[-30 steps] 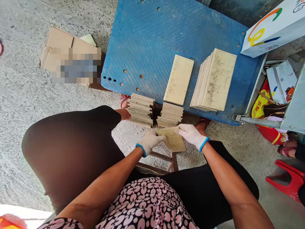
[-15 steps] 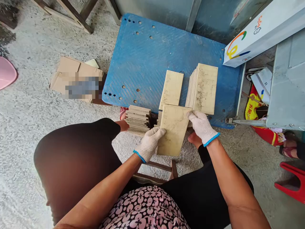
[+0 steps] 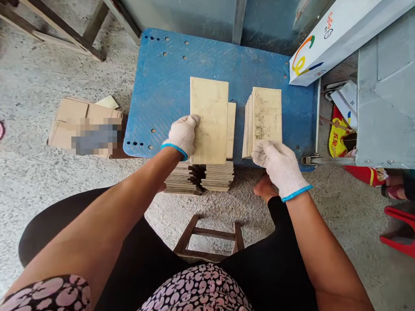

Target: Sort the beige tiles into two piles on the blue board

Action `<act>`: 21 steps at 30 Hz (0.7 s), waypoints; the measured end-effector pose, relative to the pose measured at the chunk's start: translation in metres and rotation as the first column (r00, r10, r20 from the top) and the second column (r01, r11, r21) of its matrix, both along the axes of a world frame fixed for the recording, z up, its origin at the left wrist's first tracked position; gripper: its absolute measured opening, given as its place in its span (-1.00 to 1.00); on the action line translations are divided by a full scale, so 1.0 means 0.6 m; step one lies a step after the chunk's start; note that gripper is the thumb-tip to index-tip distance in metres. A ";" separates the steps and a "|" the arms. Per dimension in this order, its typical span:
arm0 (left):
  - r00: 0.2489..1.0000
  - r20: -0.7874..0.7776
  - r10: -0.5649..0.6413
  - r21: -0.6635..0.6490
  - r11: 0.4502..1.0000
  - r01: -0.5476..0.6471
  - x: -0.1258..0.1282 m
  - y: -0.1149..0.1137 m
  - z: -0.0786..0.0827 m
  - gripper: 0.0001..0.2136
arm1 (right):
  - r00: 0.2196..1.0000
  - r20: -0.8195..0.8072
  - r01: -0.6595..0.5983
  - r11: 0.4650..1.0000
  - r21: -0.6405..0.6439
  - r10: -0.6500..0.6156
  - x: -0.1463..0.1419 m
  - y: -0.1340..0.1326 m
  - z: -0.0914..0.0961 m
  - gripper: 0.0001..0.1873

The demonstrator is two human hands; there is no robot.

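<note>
My left hand, in a white glove, grips the left edge of a beige tile and holds it over a flat tile lying on the blue pallet. My right hand, also gloved, is off the tile; its fingers curl loosely at the near edge of a leaning stack of tiles on the pallet and hold nothing. Two low stacks of tiles stand on the ground just under the pallet's near edge, below my left hand.
A flattened cardboard box lies on the concrete at left. A white printed box and a grey metal cabinet stand at right, with bags beneath. A wooden stool frame is between my legs. Something red sits at far right.
The tile went from both hands near my lap up and forward over the pallet. My right hand let go of it and moved to the leaning stack.
</note>
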State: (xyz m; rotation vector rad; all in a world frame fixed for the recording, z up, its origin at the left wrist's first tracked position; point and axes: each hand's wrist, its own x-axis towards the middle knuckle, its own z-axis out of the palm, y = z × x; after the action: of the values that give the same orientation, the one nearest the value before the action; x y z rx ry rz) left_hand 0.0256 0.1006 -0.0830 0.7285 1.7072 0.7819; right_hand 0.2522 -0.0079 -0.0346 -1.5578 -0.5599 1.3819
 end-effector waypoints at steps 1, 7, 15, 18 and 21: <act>1.000 -0.021 -0.018 0.015 1.000 0.018 0.002 0.020 -0.011 -0.80 | 1.000 0.006 0.007 1.000 0.012 -0.007 0.006 0.002 0.002 -0.65; 0.992 -0.087 -0.092 0.070 0.993 0.098 0.028 0.081 -0.081 -0.78 | 0.998 0.061 0.029 0.999 0.016 -0.029 0.024 0.008 0.001 -0.67; 0.995 -0.034 -0.098 -0.012 0.995 0.098 0.053 0.074 -0.149 -0.81 | 0.990 0.126 -0.063 0.998 -0.031 0.066 0.022 0.000 -0.009 -0.62; 0.993 -0.042 -0.110 -0.039 0.993 0.108 0.061 0.070 -0.157 -0.83 | 0.988 0.138 -0.065 0.997 -0.046 0.071 0.020 -0.002 -0.009 -0.62; 0.994 -0.039 -0.104 -0.053 0.993 0.102 0.072 0.066 -0.154 -0.84 | 0.987 0.144 -0.065 0.995 -0.070 0.075 0.017 -0.004 -0.006 -0.61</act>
State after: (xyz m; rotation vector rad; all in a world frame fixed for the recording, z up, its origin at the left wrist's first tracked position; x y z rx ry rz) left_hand 0.0688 0.1404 -0.1755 0.7961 1.7066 0.6536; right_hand 0.2624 -0.0102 -0.0384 -1.7162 -0.6702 1.3566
